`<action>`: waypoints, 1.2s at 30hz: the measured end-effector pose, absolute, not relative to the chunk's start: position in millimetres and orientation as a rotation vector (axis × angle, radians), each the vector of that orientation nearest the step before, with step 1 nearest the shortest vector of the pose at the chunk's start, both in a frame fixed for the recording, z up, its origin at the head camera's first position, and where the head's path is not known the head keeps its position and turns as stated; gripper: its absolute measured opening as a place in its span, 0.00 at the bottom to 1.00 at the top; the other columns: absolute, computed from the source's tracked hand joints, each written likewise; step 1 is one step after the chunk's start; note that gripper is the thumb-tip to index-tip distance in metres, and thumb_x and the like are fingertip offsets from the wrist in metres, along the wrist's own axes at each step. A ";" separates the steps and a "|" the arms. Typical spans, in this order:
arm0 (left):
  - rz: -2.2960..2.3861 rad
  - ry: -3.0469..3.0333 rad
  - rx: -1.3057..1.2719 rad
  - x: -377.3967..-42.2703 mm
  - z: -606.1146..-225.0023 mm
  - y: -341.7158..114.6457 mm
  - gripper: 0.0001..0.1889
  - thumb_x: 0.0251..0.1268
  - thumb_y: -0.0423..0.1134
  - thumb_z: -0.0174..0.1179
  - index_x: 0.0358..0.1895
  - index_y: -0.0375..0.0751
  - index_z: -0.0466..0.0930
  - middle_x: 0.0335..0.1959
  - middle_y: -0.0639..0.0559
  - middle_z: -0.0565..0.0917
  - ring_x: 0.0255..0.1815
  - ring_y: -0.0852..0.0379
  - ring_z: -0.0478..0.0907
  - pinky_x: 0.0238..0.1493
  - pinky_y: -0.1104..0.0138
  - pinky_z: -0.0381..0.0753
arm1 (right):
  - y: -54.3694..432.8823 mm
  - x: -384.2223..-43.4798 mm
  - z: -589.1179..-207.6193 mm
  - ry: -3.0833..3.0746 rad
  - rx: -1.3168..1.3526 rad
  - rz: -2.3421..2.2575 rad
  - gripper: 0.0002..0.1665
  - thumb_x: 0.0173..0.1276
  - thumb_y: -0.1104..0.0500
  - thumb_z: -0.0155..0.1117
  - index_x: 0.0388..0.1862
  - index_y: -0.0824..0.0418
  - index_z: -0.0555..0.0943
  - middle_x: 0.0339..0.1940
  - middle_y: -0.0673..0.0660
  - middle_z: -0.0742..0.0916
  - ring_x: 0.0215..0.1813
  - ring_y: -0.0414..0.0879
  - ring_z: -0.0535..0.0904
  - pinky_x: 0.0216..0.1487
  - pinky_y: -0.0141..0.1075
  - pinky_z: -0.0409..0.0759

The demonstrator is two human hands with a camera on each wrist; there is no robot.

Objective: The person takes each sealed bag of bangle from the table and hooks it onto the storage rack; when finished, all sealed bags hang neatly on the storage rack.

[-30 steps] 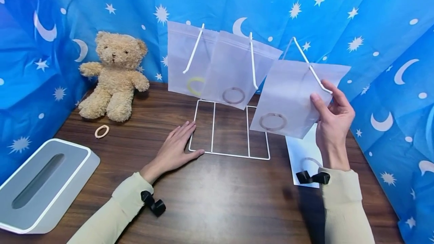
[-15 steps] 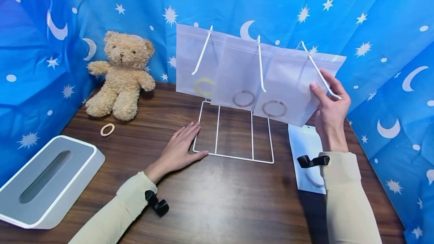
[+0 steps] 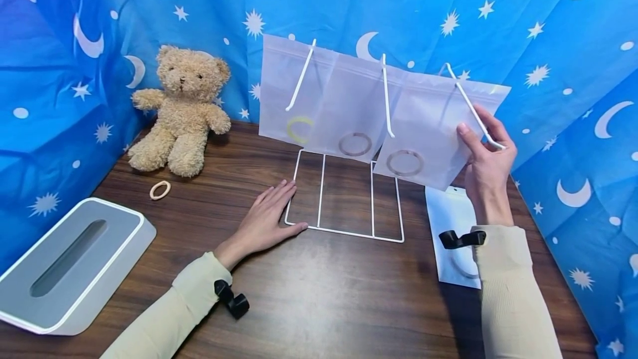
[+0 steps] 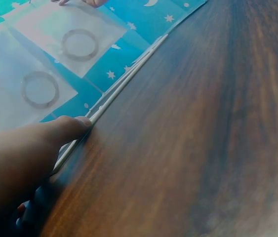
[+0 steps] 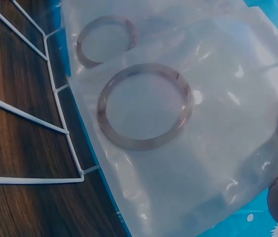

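The hanging of a third frosted zip-seal bag (image 3: 418,121) on a white wire display rack is judged to be the step in hand. Just below its top edge the bag has been threaded onto the right hook (image 3: 469,103), whose rod comes out through the front, and a pinkish bangle (image 5: 146,144) is seen low inside it. The middle bag (image 3: 359,98), also holding a bangle, and the left bag (image 3: 291,71), with a yellow ring (image 3: 289,129) in its lower part, are hung from the other two hooks; the middle one is partly overlapped by the third. The thumb and index finger of the right hand (image 3: 490,165) are set beside the hook, near its tip, at the third bag's right side; whether the film is being pinched or only pushed cannot be told. The left hand (image 3: 261,223) is laid flat with its fingers extended and the thumb spread, the thumb touching the front rail of the rack base (image 3: 344,231), by which the rack is presumably being steadied. For the next move, the bag would need to be settled back along the rod and the right fingers drawn clear of the tip without the film being dragged forward, the base being kept braced meanwhile. A further zip-seal bag (image 3: 448,220), with a ring shape inside, is left lying flat on the table (image 3: 319,303), partly hidden by the right wrist.
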State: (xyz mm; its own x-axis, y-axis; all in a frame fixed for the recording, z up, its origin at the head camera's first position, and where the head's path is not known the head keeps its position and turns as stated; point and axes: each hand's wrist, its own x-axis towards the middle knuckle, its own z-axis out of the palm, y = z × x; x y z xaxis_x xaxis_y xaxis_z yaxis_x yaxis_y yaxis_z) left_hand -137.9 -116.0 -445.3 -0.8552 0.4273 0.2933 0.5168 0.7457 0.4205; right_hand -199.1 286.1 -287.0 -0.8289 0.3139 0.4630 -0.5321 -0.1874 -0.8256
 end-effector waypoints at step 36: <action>-0.762 -2.796 -0.766 -136.8 -443.1 -114.3 0.50 0.61 0.70 0.56 0.76 0.36 0.55 0.77 0.46 0.56 0.78 0.49 0.48 0.74 0.51 0.47 | 361.3 -100.3 -317.9 -2.533 -0.201 1.321 0.31 0.72 0.48 0.61 0.71 0.55 0.71 0.66 0.58 0.75 0.61 0.43 0.73 0.48 0.17 0.73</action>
